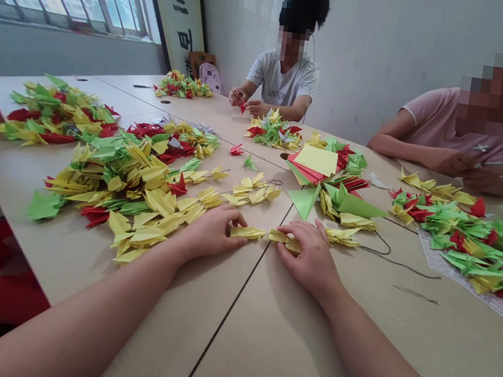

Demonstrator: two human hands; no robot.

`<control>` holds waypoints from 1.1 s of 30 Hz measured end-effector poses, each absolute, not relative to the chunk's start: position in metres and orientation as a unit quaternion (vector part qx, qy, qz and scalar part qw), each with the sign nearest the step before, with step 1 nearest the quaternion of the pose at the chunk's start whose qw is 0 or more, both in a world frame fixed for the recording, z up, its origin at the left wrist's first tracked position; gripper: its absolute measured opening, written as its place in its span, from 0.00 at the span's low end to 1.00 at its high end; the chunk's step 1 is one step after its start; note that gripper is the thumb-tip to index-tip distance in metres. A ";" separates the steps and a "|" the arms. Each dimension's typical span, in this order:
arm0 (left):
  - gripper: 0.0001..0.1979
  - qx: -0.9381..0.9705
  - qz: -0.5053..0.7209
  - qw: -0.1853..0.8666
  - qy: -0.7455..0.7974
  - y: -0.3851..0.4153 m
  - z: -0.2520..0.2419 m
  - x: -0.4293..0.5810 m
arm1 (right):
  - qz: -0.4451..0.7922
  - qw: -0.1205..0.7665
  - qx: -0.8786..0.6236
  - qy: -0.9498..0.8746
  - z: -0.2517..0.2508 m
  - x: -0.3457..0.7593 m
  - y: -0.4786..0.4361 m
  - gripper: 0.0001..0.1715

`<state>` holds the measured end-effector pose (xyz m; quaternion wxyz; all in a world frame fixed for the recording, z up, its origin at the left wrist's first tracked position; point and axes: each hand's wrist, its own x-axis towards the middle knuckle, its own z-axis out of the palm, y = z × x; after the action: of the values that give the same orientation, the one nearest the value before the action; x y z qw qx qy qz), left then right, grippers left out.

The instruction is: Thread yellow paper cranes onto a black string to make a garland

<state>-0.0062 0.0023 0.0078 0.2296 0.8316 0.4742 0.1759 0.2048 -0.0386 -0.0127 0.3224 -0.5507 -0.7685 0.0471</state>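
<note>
Presently, left grip (214,232) is nearly closed, thumb and fingertips pinching one end of a yellow folded piece (250,233), low over the bench (289,354). Right grip (309,258) is partly curled, thumb and fingers about further yellow folded paper (278,236), just beside the first piece. Near right grip: a dark cord (417,271) lies loose. Near left grip: a mixed heap (141,180) of yellow, green and red folds. Ahead: yellow square sheets (316,159) on red ones. Far right: a printed sheet (498,303) carries more folds; print too small to read. Beyond: a pink backpack (210,77), contents hidden; a co-worker's shirt (284,81) with lettering, not surely legible; a wall panel (178,6) with large dark characters.
</note>
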 end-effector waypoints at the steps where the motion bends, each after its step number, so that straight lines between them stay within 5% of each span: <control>1: 0.13 0.831 0.175 0.232 0.474 0.002 0.008 -0.006 | 0.048 0.328 -0.549 -0.767 -0.013 0.205 -0.038 0.10; 33: 0.13 0.853 0.148 0.229 0.444 0.002 0.010 -0.007 | 0.090 0.323 -0.558 -0.759 -0.012 0.204 -0.038 0.08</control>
<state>-0.0070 0.0018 0.0100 0.2293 0.8532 0.4443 0.1482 0.2036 -0.0383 -0.0119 0.3229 -0.5578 -0.7592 0.0903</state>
